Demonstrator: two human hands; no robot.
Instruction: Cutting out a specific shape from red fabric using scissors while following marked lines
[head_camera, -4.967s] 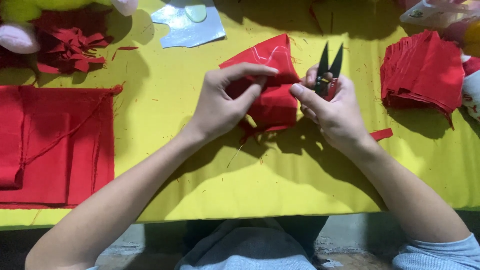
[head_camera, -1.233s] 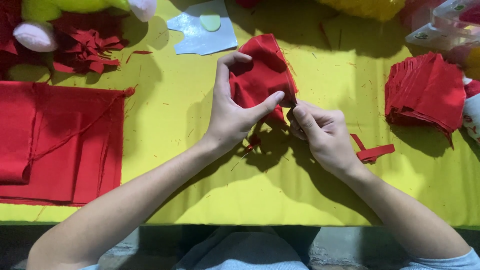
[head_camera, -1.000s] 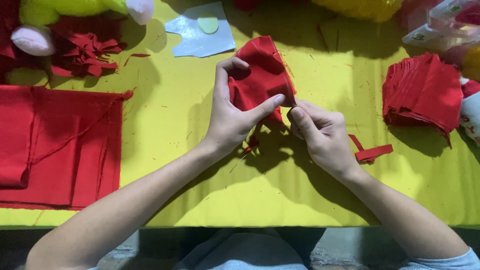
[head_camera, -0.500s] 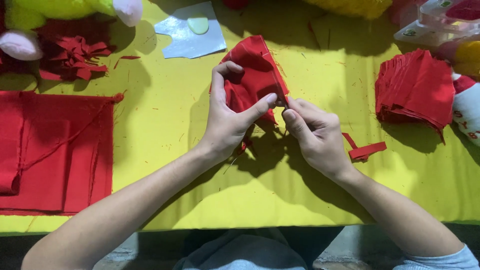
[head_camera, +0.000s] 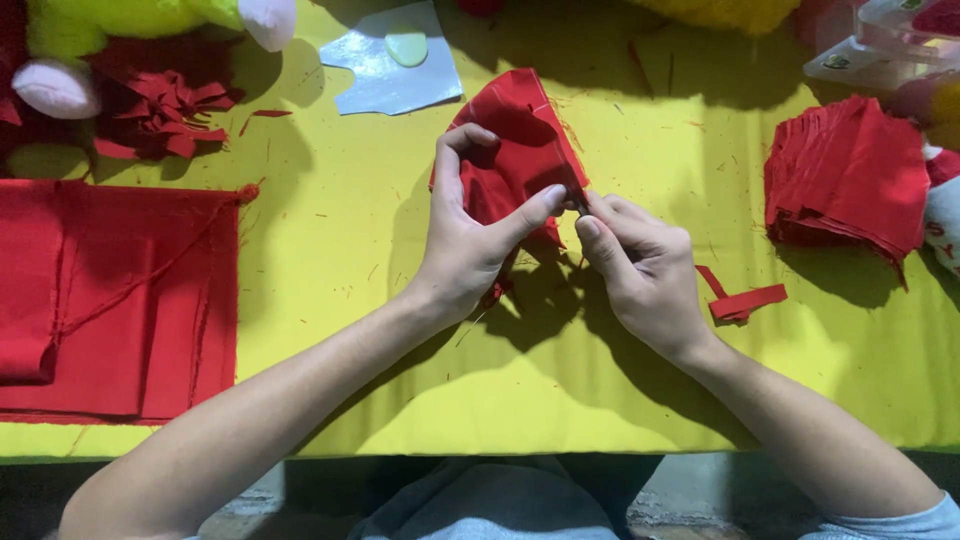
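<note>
Seen from above, a person's two bare forearms reach in from the near edge of a desk (head_camera: 330, 250) covered in yellow cloth. Toward the near left corner lies a large sheet of red fabric (head_camera: 110, 300), folded flat, its frayed threads trailing across it.

Near the middle of the desk the two hands meet. The left hand (head_camera: 470, 245) is curled around a red cloth piece (head_camera: 520, 140), thumb stretched along its right edge and fingers hooked over its left side, so the piece stands lifted off the desk and fans out toward the far edge. The right hand (head_camera: 640, 265) is closed, thumb and forefinger pressed together at the same right edge of the cloth piece, just touching the left thumb. Something dark and thin shows between those fingertips, too small to make out.

Just right of the right hand a small red scrap (head_camera: 745, 300) lies on the yellow cloth. Farther right, near the right edge, sits a stack of cut red pieces (head_camera: 850, 180).

Toward the far edge, behind the hands, lies a pale blue sheet (head_camera: 385, 80) with a small yellowish piece on it. In the far left corner there is a heap of red trimmings (head_camera: 165, 110) beside a yellow and pink soft toy (head_camera: 130, 20).
</note>
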